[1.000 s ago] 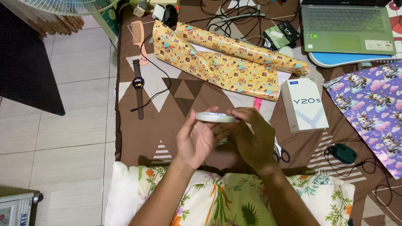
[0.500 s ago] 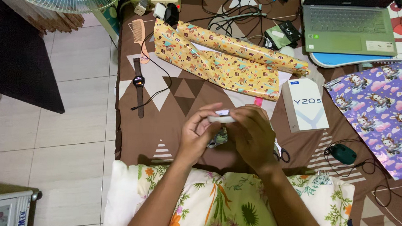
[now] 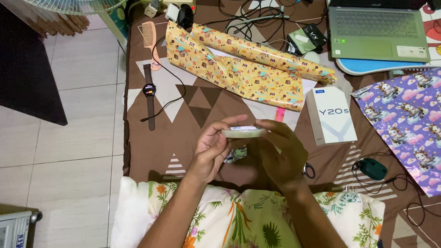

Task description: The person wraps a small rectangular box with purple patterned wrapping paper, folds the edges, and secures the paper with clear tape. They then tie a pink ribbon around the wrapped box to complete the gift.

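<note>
Tape roll up between my hands, over the brown patterned mat

Off to the left the wristwatch lies flat on the mat. My left hand curls closed around the near edge of the white tape roll, thumb on top; my right hand pinches the other side, fingers bent over the rim. The roll sits level, held above the mat, just in front of the yellow wrapping paper. Best, I reckon, to keep the left grip firm and let the right fingertips feel for the tape end. Further right: a white box, then purple paper.
</note>
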